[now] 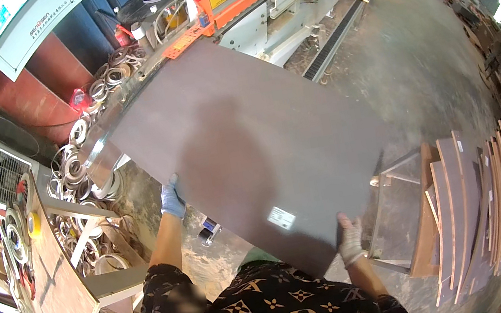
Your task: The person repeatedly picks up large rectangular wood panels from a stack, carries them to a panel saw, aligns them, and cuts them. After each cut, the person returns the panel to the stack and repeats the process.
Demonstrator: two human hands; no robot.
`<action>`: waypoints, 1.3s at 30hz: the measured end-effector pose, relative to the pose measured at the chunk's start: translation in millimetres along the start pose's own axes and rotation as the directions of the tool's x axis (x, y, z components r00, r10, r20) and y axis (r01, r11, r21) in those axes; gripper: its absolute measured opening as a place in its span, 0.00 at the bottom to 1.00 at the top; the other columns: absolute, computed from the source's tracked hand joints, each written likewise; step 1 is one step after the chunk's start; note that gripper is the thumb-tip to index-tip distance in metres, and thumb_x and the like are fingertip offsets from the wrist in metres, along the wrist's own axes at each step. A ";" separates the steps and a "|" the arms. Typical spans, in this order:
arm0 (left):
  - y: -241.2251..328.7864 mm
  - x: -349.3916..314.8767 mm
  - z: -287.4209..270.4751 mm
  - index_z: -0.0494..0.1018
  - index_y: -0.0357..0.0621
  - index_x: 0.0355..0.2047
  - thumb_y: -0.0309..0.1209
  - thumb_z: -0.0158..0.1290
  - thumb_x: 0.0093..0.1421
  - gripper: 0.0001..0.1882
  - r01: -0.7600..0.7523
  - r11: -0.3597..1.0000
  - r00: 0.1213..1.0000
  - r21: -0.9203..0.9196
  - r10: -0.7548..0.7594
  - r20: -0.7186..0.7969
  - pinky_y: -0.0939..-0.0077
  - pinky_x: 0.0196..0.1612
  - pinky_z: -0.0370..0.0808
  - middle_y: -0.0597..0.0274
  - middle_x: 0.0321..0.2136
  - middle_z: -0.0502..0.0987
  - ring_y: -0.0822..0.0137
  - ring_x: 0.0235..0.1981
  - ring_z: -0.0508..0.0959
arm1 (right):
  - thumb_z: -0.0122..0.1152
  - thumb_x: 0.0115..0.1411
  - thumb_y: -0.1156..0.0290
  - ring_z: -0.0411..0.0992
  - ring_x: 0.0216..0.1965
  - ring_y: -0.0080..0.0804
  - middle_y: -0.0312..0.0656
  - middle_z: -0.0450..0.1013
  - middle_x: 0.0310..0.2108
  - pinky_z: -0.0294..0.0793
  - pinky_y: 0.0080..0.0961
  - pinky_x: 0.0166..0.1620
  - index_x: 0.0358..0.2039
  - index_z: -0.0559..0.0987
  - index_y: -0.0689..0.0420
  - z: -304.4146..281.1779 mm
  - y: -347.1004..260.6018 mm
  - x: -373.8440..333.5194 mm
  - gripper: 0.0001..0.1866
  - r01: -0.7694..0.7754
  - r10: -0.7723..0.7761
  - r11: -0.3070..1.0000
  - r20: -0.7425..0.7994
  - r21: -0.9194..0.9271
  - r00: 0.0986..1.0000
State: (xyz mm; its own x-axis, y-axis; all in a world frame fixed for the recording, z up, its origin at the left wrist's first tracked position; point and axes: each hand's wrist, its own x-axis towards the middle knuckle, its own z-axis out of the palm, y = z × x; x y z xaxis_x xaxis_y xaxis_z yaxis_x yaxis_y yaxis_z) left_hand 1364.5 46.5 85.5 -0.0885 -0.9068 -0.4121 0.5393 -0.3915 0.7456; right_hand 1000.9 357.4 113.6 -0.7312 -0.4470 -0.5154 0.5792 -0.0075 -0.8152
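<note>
A large, flat, dark brown board [313, 132] stretches out in front of me, with a white label [281, 217] near its close edge. My left hand [172, 198], in a pale blue glove, grips the board's near left edge. At the right near corner my right hand [350, 241], in a greyish glove, is closed on the edge with the thumb on top; its other fingers are mostly hidden underneath. The board's far end lies against a machine with an orange guard [183, 42]. My shadow falls across the board.
A stack of upright boards [473, 204] leans at the right beside a metal frame [394, 174]. Rolls of edge banding [73, 167] pile up at the left, past a wooden table [61, 277]. A long machine bed [277, 4] runs along the far side, with boards lying on it.
</note>
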 end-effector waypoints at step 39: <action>-267.4 -155.0 294.7 0.50 0.48 0.63 0.32 0.57 0.55 0.38 -0.337 -0.219 0.875 0.916 0.286 0.390 0.60 0.58 0.67 0.50 0.61 0.58 0.52 0.59 0.63 | 0.70 0.41 0.50 0.64 0.55 0.45 0.45 0.69 0.50 0.68 0.38 0.54 0.56 0.65 0.51 -596.7 -237.3 151.9 0.43 -0.667 -0.606 0.351 -0.702 -0.658 0.373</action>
State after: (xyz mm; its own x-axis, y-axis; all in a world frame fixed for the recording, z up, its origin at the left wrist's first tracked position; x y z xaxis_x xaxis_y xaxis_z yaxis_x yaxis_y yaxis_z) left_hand 987.2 245.7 104.3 -0.2503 -0.9665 0.0568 -0.8549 0.2482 0.4555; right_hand 537.3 825.1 71.0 -0.8772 0.4658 0.1165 0.4537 0.8835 -0.1166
